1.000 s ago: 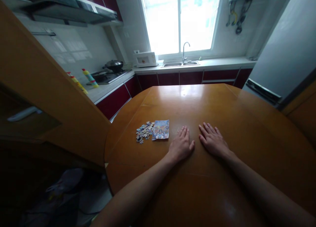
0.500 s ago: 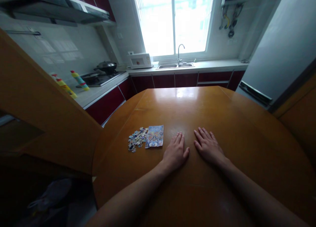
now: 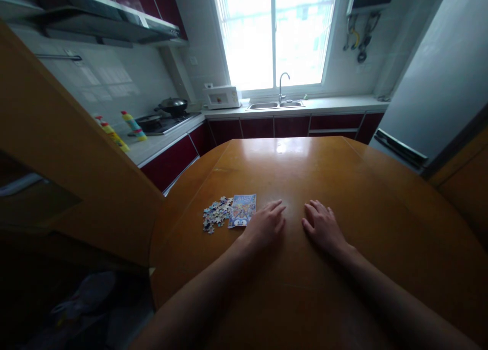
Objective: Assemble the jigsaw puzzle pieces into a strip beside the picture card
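My left hand [image 3: 266, 223] is just above or on the wooden table [image 3: 297, 172], fingers a little bent and apart, with nothing in it. Close to its left lies a small colourful printed picture sheet [image 3: 243, 210], whose lower right edge the hand partly covers. A heap of loose jigsaw pieces [image 3: 217, 213] sits against the sheet's left side. To the right, my right hand [image 3: 323, 225] rests palm down on the wood, its fingers slightly curled and holding nothing.
Beyond the table runs a counter with a sink [image 3: 263, 105], a tap [image 3: 281, 86] and a white microwave [image 3: 222, 97]. Yellow bottles [image 3: 134, 126] and a lidded pan [image 3: 172, 106] stand at the left near the stove. A fridge [image 3: 427, 81] stands at the right.
My left hand has lifted and turned, shifting left towards the picture sheet. The fingers of my right hand have curled a little from lying flat. The view has shifted slightly.
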`<control>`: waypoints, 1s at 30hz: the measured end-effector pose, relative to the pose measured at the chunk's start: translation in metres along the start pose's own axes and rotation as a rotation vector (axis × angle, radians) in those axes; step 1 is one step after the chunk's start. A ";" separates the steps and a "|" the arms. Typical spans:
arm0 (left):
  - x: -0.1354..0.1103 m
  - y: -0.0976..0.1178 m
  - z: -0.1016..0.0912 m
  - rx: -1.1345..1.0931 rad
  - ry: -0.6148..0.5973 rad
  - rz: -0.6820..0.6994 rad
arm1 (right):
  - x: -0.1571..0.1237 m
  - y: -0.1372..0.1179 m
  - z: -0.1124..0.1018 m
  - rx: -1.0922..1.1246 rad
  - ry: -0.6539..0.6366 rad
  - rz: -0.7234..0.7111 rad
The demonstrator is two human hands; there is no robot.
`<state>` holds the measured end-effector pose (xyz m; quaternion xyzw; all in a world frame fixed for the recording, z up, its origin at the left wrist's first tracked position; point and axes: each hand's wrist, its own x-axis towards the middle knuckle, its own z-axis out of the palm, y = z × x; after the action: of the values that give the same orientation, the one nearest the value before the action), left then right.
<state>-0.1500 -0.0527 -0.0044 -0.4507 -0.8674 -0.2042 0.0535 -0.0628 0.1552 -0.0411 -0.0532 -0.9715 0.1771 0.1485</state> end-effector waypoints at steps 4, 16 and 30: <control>-0.001 -0.067 -0.046 -0.004 0.060 -0.062 | 0.015 -0.041 0.003 0.058 -0.018 -0.158; -0.073 -0.177 -0.067 0.031 -0.116 -0.220 | 0.053 -0.116 0.041 0.178 -0.297 -0.519; -0.051 -0.101 -0.038 -0.036 -0.179 -0.060 | 0.053 0.014 0.001 0.094 -0.203 -0.296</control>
<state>-0.2044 -0.1577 -0.0149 -0.4420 -0.8779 -0.1801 -0.0383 -0.1124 0.1767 -0.0326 0.1155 -0.9693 0.2030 0.0766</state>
